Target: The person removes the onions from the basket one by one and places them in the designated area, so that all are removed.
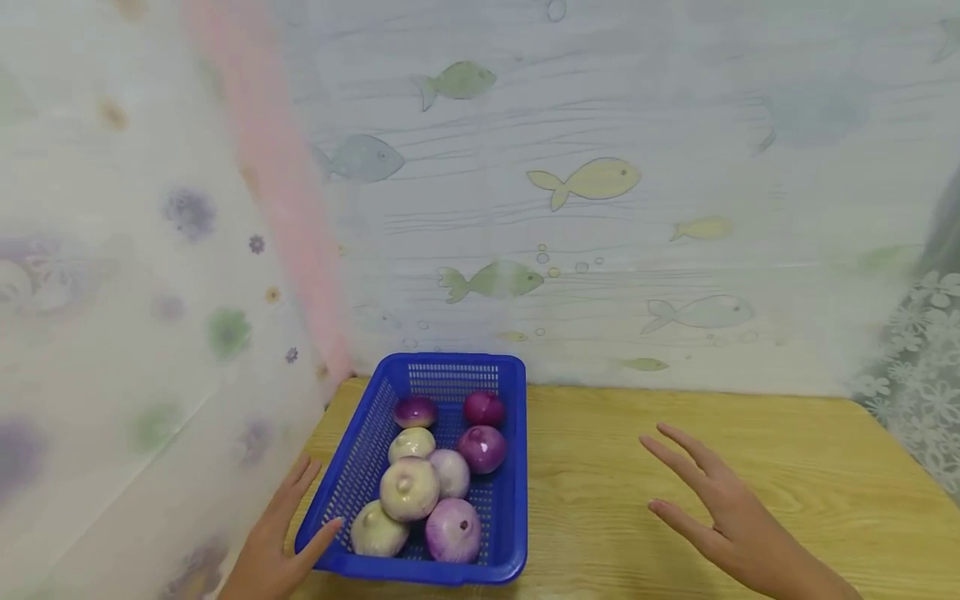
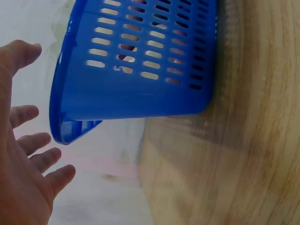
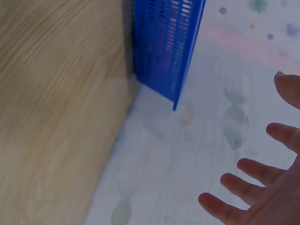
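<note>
A blue plastic basket (image 1: 517, 500) with slotted walls stands on the left part of the table, holding several onions. The pale onions, among them a whitish one (image 1: 408, 489) on top of others and a light purple one (image 1: 453, 531), lie toward the front. Darker purple onions (image 1: 482, 449) lie toward the back. Beside the basket's front left corner is my left hand (image 1: 276, 542), fingers spread and holding nothing; the left wrist view shows its fingers near the rim (image 2: 58, 93). My right hand (image 1: 723, 517) hovers over the table to the right of the basket, fingers extended, nothing in it.
The wood-grain table (image 1: 592, 467) extends right of the basket. Behind it hangs a pale wall covering (image 1: 480, 217) with fish drawings, and a flowered covering (image 1: 150, 333) closes in on the left. White floral lace (image 1: 930, 367) hangs at the right edge.
</note>
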The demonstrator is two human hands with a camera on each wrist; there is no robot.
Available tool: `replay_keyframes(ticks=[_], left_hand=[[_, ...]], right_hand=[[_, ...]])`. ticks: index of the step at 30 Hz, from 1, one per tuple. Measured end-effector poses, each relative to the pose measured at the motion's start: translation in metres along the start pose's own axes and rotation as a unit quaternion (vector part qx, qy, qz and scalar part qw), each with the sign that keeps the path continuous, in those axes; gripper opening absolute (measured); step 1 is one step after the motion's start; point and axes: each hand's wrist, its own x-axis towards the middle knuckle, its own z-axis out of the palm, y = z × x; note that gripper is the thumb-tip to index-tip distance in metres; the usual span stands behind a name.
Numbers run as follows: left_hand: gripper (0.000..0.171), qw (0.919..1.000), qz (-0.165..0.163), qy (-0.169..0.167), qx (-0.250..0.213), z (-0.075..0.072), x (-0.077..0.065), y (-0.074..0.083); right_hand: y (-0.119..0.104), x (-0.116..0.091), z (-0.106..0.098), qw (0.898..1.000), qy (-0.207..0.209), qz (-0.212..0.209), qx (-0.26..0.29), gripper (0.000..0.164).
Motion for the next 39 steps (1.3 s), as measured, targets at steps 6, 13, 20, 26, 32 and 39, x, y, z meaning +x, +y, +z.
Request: replay_keyframes(ticks=[6, 13, 20, 26, 32, 39], left_hand=[[0.075, 0.9999, -0.003, 0.012, 0.012, 0.011, -0.002, -0.001], [0.069, 0.9993, -0.036, -0.005, 0.013, 0.021, -0.002, 0.0], [0.058, 0.9996, -0.015, 0.024, 0.003, 0.029, -0.003, -0.002], [0.059, 0.9989, -0.046, 0.006, -0.007, 0.03, -0.004, -0.001], [0.059, 0.9991, -0.039, 0.012, -0.007, 0.032, -0.004, -0.001], [0.059, 0.9987, -0.044, 0.026, 0.004, 0.035, -0.004, -0.003]], right_hand=[[-0.016, 0.019, 0.019, 0.998, -0.031, -0.025, 0.046, 0.063], [-0.033, 0.044, 0.039, 0.992, -0.035, -0.059, 0.11, 0.058], [-0.046, 0.069, 0.057, 0.982, -0.057, -0.085, 0.16, 0.054], [-0.054, 0.087, 0.072, 0.966, -0.111, -0.068, 0.225, 0.052], [-0.057, 0.109, 0.088, 0.945, -0.144, -0.085, 0.28, 0.056], [-0.063, 0.132, 0.102, 0.925, -0.186, -0.053, 0.328, 0.055]])
